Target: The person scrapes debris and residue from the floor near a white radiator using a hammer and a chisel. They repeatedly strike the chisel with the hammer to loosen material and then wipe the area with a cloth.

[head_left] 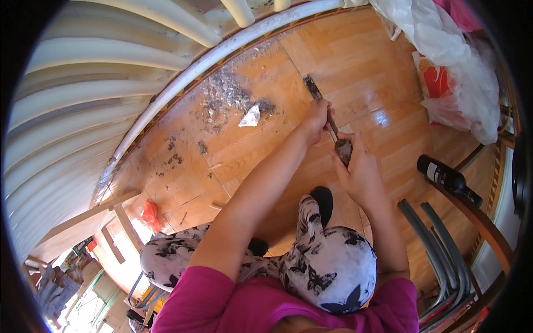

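Observation:
A long, narrow scraper-like tool (312, 86) slants over the tiled floor; its flat far end is dark with dirt. My left hand (317, 119) is closed around its thin shaft just below that end. At the near end, my right hand (361, 167) grips the rounded, grimy handle (343, 150), part of which shows between thumb and fingers. Left of the tool, grey crumbly debris (226, 91) is scattered across the floor, with a torn white scrap (250, 116) on its near edge. The tool's end is apart from the debris.
Thick cream-white bars (105, 77) rise from a curved pale kerb (166, 94) at the left. Plastic bags (452, 72) lie at the far right. A dark bottle (448, 178) lies near grey metal tube legs (436, 244). Red plastic (150, 215) sits by a wooden frame (126, 226).

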`<state>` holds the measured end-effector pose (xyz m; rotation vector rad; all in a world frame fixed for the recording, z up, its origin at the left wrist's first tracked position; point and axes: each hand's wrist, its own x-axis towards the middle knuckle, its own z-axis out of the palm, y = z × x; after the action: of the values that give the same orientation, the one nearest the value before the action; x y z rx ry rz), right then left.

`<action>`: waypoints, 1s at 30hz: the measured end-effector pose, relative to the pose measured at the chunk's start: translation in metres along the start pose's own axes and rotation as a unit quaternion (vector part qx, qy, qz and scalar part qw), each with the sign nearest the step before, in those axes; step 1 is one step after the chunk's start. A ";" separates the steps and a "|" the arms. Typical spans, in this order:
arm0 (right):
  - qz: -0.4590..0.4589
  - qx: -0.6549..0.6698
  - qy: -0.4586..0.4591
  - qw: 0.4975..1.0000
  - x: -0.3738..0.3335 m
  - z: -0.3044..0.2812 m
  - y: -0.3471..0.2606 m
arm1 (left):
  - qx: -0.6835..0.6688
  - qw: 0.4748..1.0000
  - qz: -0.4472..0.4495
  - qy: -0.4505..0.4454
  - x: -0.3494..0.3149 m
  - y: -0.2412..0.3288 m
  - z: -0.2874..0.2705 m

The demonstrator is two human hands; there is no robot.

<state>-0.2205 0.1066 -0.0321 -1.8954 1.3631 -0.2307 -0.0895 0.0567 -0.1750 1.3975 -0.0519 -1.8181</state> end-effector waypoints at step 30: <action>-0.031 0.093 0.020 0.995 0.083 0.024 -0.027 | -0.011 0.999 0.022 0.036 0.045 0.067 -0.048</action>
<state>-0.1533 0.0499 -0.0536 -1.7878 1.2640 -0.4147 -0.0140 0.0051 -0.1961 1.4354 -0.0258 -1.7260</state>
